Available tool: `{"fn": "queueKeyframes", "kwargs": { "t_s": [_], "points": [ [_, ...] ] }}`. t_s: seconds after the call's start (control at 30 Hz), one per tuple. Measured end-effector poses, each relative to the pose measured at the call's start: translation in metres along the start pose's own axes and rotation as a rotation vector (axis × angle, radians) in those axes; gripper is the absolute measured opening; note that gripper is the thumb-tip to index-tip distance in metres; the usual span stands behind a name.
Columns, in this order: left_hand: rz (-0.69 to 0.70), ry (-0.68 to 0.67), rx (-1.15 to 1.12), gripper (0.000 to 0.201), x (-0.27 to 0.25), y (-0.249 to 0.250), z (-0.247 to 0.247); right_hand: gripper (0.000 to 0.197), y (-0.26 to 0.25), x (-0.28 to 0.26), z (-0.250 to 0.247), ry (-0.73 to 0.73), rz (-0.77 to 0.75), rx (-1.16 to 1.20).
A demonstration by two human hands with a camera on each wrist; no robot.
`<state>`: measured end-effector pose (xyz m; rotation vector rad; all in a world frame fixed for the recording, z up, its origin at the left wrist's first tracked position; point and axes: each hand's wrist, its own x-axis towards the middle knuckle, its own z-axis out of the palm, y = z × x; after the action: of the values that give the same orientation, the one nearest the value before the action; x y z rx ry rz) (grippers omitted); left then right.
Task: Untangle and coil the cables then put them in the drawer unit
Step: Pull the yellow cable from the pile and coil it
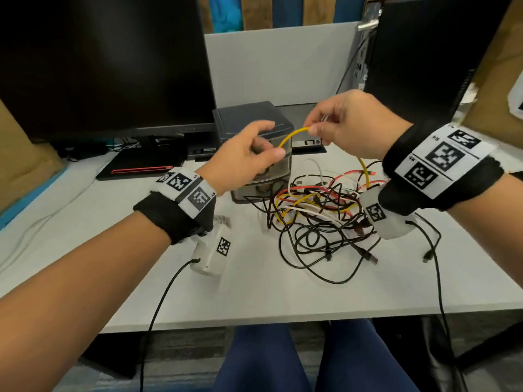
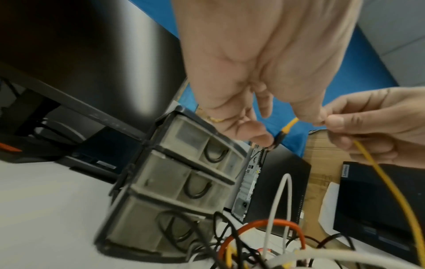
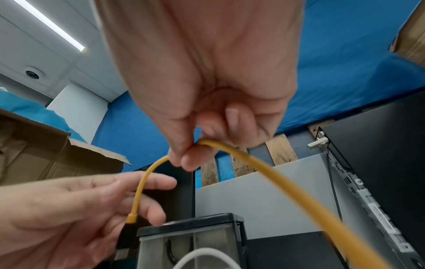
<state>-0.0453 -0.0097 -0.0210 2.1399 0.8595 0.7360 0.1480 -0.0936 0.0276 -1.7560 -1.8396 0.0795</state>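
Right hand (image 3: 207, 87) pinching thin yellow cable (image 1: 291, 133), left hand (image 1: 243, 158) gripping its black plug end, arched between them.

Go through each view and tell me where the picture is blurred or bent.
Head view: wide-angle bending at the edges, left hand slightly smeared, cable tangle sharp. Left wrist view: drawer unit soft and tilted, near cables blurred. Right wrist view: yellow cable smeared toward the lens, right hand fairly sharp, ceiling light glaring.
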Motion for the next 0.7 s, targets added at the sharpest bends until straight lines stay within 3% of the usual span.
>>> {"fn": "queueKeyframes", "kwargs": {
  "t_s": [0.1,0.23,0.4,0.5,0.57,0.63,0.7],
  "points": [
    [0.077,-0.055,0.014,0.02,0.005,0.017,0.002,0.009,0.003,-0.003,0.002,0.042,0.008,0.046],
    [0.097,-0.223,-0.16,0.021,0.008,0.026,0.007,0.009,0.007,-0.008,-0.002,0.036,0.116,0.115],
    [0.11,-0.246,-0.194,0.025,0.016,0.025,0.009,0.016,0.014,-0.01,-0.008,0.011,0.168,0.371],
    [0.072,-0.141,-0.156,0.022,0.026,0.023,0.016,0.007,0.016,-0.015,-0.013,-0.009,0.109,0.425],
    [0.072,-0.074,-0.156,0.026,0.035,0.022,0.025,0.012,0.014,-0.018,-0.017,-0.067,0.026,0.49],
    [0.127,-0.06,-0.211,0.041,0.041,0.027,0.037,0.018,0.011,-0.02,-0.022,-0.123,-0.062,0.604],
    [0.197,-0.099,-0.252,0.038,0.043,0.037,0.05,0.019,0.009,-0.022,-0.028,-0.141,-0.119,0.691]
  ]
}}
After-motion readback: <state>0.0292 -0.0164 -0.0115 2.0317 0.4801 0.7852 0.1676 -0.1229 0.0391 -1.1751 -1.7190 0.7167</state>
